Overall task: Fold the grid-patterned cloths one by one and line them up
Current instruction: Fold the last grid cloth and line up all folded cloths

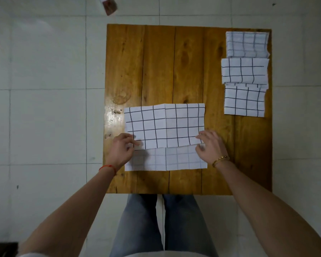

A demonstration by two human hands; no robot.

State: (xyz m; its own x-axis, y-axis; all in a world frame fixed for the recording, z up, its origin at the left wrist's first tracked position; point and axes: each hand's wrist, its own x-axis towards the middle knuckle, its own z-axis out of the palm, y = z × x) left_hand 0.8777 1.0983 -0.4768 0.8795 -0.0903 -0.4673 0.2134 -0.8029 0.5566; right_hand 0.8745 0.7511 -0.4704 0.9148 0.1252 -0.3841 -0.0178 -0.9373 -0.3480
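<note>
Both forearms reach forward, left hand [121, 147] and right hand [210, 145] each pinching the half-folded cloth's [164, 125] edge.

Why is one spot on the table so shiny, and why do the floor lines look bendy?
In the head view, light bounces off the wooden table as white glare just beyond the left hand. The wide-angle lens curves the floor tile lines. The hands cast soft shadows on the cloth being folded.
</note>
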